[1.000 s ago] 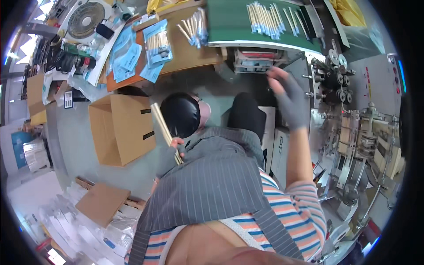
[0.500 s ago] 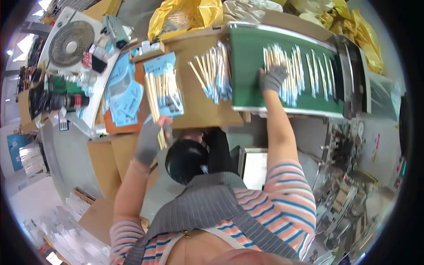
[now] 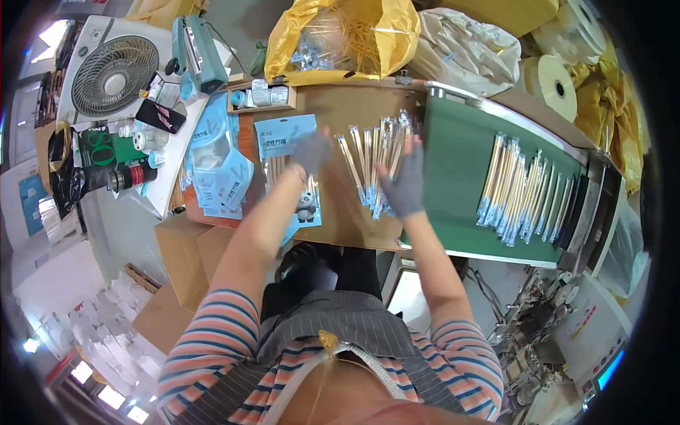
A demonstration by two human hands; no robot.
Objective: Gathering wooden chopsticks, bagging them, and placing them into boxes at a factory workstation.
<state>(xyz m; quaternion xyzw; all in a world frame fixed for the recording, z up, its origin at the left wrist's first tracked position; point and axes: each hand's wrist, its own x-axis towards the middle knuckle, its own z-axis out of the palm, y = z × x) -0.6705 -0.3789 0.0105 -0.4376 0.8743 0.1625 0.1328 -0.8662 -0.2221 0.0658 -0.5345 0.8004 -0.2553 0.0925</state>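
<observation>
My left hand (image 3: 312,152), in a grey fingerless glove and blurred by motion, is over a blue bag (image 3: 287,133) with a panda print; its fingers are too smeared to read. My right hand (image 3: 405,185), gloved alike, touches the right side of a pile of wrapped chopsticks (image 3: 368,159) on the brown board. Its thumb stands apart from the raised fingers, and nothing shows in its grasp. More wrapped chopsticks (image 3: 506,188) lie in a row on the green conveyor belt (image 3: 453,159) to the right. Part of the bag is hidden under my left forearm.
Flat blue bags (image 3: 219,173) are stacked at the left. Behind them stand a small wooden box (image 3: 262,99) and a fan (image 3: 113,78). An open yellow sack (image 3: 397,35) sits beyond the board, and a cardboard box (image 3: 180,255) is below the left edge.
My right hand has moved left from the belt to the pile on the board. My left hand has moved up and right over the bag; the chopsticks it held no longer show. The view shifted.
</observation>
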